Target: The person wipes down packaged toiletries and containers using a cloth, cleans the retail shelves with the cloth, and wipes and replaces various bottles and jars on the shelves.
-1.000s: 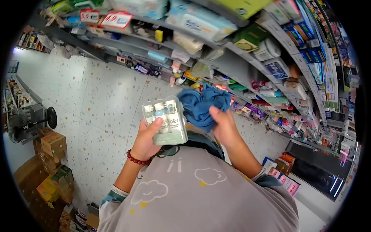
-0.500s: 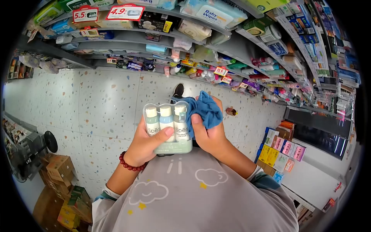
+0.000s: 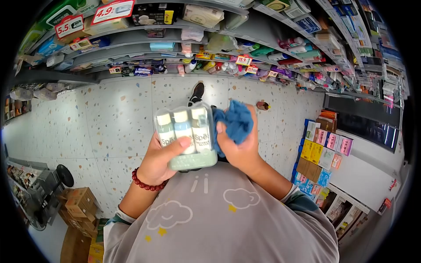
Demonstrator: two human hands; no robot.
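Note:
My left hand (image 3: 164, 158) grips a clear pack of three small bottles (image 3: 186, 139) from its left side, the thumb lying across the front. The bottles have pale caps, and "Spes" lettering shows on them; the pack's lower band is pale green. Bunched in my right hand (image 3: 239, 149) is a blue cloth (image 3: 237, 120), with the thumb pressed on it. Part of the cloth hangs down right beside the pack's right edge. The fingers behind the pack are hidden.
Stocked shelves (image 3: 175, 44) with price tags curve across the far side. Cardboard boxes (image 3: 81, 202) and a black fan (image 3: 65, 175) stand at the left. Stacked coloured boxes (image 3: 312, 151) are at the right. A small brown object (image 3: 263, 105) lies on the speckled floor (image 3: 118, 118).
The pack has shifted slightly left and up in view, its face tilted a little differently. The cloth is more bunched in my right hand. My view has shifted, and one shoe shows farther forward.

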